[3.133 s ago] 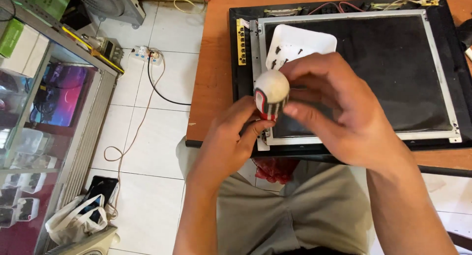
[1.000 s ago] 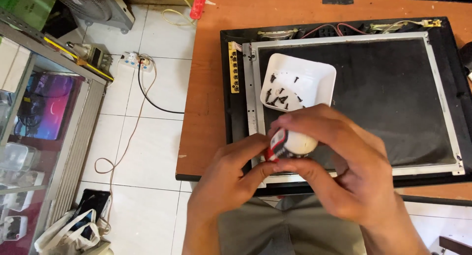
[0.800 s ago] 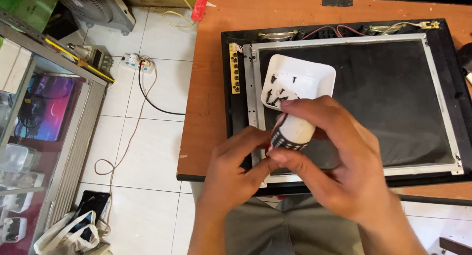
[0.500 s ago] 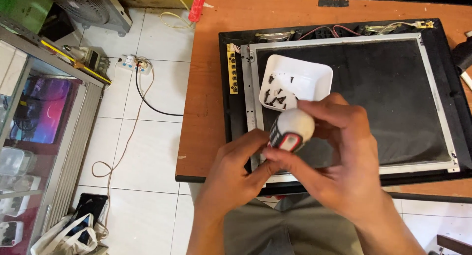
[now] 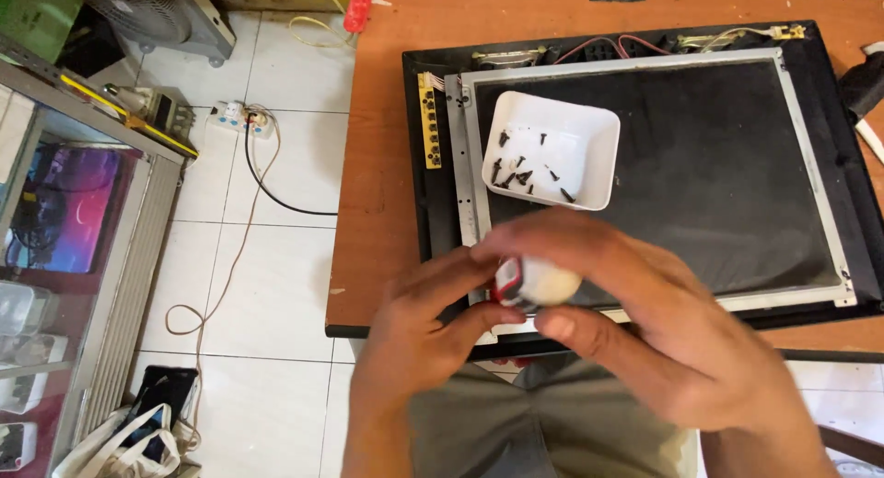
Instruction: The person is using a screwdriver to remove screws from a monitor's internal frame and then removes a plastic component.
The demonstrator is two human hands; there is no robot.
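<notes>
My left hand (image 5: 414,340) and my right hand (image 5: 645,335) meet over the near edge of a black flat panel in a metal frame (image 5: 801,174). Both hold a small tool with a white rounded end and a red and black body (image 5: 539,283); fingers hide most of it. Just beyond the hands, a white rectangular tray (image 5: 603,137) rests on the panel with several small black screws (image 5: 520,169) inside.
The panel lies on an orange-brown table (image 5: 378,165), with a circuit strip (image 5: 429,119) and wires along its left and far edges. A red tool handle (image 5: 359,4) lies at the table's far corner. Tiled floor with cables, a power strip (image 5: 238,117) and a fan (image 5: 152,8) is left.
The hands and the tool have dropped toward the near edge of the panel, away from the tray. The tool has turned between the fingers.
</notes>
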